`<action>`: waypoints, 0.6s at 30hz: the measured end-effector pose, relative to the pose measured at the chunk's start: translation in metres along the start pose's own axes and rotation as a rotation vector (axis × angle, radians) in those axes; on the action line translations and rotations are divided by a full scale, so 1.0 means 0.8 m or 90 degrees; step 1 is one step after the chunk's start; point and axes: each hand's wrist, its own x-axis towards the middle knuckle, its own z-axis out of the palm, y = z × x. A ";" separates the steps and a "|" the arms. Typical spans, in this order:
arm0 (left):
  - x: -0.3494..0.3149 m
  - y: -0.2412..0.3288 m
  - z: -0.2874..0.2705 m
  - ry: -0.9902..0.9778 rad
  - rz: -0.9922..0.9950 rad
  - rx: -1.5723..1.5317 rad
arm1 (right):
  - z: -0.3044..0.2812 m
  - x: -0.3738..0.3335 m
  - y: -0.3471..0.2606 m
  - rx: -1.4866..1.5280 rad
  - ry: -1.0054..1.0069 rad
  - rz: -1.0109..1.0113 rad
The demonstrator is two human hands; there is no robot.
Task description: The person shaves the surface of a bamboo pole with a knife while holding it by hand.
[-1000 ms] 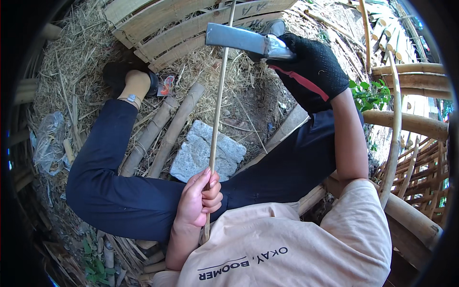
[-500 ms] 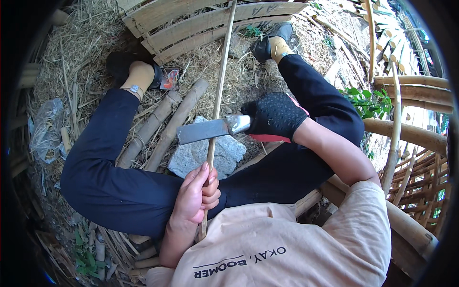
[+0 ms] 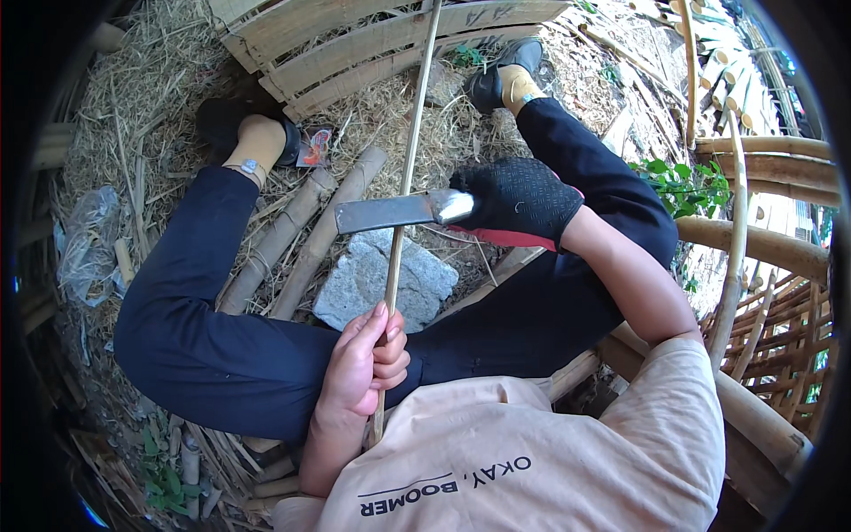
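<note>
A long, thin bamboo strip (image 3: 413, 142) runs from my body away past the far edge of the view. My bare left hand (image 3: 365, 359) is wrapped round its near part, thumb along the top. In a black and red glove, my right hand (image 3: 519, 206) grips a broad-bladed knife (image 3: 386, 214) by its handle, which the fingers mostly hide. The blade lies crosswise over the strip, ahead of my left hand. Whether its edge bites into the strip I cannot tell. Beneath the strip, between my legs, is a pale grey stone (image 3: 424, 282).
Two bamboo poles (image 3: 332, 230) lie left of the stone. A slatted wooden panel (image 3: 355, 49) stands beyond my feet. Dry straw (image 3: 160, 89) covers the ground, with a clear plastic bag (image 3: 89, 248) at left. Bamboo rails (image 3: 753, 244) and a woven basket (image 3: 793, 346) are at right.
My right hand and the knife have moved a little away from me along the strip, and slightly right. My left hand keeps its hold in the same place.
</note>
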 end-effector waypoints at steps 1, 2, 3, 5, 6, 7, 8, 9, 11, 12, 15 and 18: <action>0.000 0.000 -0.001 -0.003 -0.001 -0.003 | -0.002 -0.003 -0.003 -0.018 0.043 -0.018; 0.000 0.001 0.000 -0.007 0.000 -0.004 | -0.004 -0.006 -0.006 -0.034 0.086 -0.035; 0.000 0.002 0.000 -0.011 0.001 -0.005 | -0.007 -0.010 -0.009 -0.050 0.128 -0.053; 0.000 0.003 0.001 -0.015 0.002 -0.010 | -0.015 -0.017 -0.013 -0.073 0.185 -0.102; 0.000 0.004 0.001 -0.017 0.001 -0.012 | -0.020 -0.021 -0.018 -0.066 0.170 -0.103; 0.000 0.005 0.000 -0.017 0.003 -0.018 | -0.025 -0.027 -0.025 -0.058 0.156 -0.103; 0.001 0.005 -0.002 -0.019 0.002 -0.025 | -0.032 -0.035 -0.033 -0.052 0.139 -0.099; 0.001 0.004 -0.004 -0.021 0.000 -0.032 | -0.042 -0.041 -0.045 -0.060 0.101 -0.093; 0.000 0.004 -0.008 -0.030 0.000 -0.040 | -0.038 -0.044 -0.046 -0.074 0.058 -0.080; -0.001 0.004 -0.009 -0.034 0.002 -0.043 | -0.036 -0.044 -0.046 -0.080 0.038 -0.074; 0.000 0.001 -0.004 -0.043 -0.017 -0.041 | -0.012 -0.036 -0.038 -0.095 0.020 -0.033; 0.001 -0.001 -0.001 -0.036 -0.021 -0.020 | -0.004 -0.029 -0.035 -0.091 -0.019 0.006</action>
